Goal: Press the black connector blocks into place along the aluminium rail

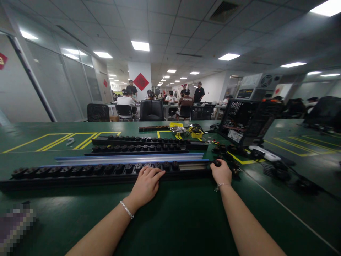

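A long black rail (80, 174) studded with several round black sockets lies across the green table (170, 220) in front of me. My left hand (146, 185) rests on its front edge, fingers stretched flat over the sockets. My right hand (221, 173) is closed at the rail's right end, pinching a small black round part (217, 163). A silver and blue strip (128, 159) lies just behind the rail.
Two more black socket rails (144, 144) lie farther back. A metal bowl (178, 129), yellow parts (197, 134), an open black computer case (245, 121) and a white device (265, 153) sit at right. Loose black parts (279, 174) lie nearby. Several people sit and stand at far tables.
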`<state>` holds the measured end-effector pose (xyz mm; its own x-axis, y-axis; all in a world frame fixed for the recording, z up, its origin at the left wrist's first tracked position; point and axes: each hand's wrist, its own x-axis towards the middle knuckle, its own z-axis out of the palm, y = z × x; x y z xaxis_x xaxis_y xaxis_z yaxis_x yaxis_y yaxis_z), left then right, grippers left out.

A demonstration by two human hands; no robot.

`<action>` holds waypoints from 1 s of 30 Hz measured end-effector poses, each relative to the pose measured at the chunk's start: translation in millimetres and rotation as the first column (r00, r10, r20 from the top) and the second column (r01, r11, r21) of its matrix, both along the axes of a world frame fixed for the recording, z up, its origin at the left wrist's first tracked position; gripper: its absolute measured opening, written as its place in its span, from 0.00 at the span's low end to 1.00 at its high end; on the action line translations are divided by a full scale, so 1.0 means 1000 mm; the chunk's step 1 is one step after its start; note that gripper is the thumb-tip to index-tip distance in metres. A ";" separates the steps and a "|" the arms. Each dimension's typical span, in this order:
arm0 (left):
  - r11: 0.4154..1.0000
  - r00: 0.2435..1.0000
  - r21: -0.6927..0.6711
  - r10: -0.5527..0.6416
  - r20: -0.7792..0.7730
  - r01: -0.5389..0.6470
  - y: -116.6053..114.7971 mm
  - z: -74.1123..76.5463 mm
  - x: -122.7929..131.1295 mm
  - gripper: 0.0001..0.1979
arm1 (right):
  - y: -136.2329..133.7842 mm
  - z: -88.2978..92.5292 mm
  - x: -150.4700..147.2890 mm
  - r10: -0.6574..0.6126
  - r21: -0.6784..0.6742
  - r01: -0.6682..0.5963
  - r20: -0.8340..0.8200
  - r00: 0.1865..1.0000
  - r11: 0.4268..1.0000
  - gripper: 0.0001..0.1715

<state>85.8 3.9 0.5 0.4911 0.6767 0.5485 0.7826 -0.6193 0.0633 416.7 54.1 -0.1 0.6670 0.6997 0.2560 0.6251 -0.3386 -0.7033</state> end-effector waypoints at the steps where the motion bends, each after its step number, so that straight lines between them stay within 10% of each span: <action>1: 1.000 1.000 -0.001 0.002 -0.002 -0.002 0.000 0.000 0.000 0.21 | 0.000 -0.001 0.005 -0.026 0.002 0.026 -0.007 1.000 1.000 0.26; 19: 1.000 1.000 -0.021 0.017 -0.010 -0.018 -0.003 0.002 0.001 0.22 | 0.006 -0.022 0.036 0.009 -0.160 0.020 0.179 0.984 0.987 0.28; 26: 0.999 0.999 0.007 0.046 0.003 -0.046 -0.004 0.002 0.004 0.20 | -0.003 -0.004 0.017 -0.082 0.035 0.076 0.228 0.970 0.996 0.25; 30: 0.998 0.999 0.035 0.045 -0.007 -0.045 -0.003 0.002 0.003 0.19 | -0.007 0.008 -0.019 0.092 0.242 -0.193 0.376 0.922 0.951 0.22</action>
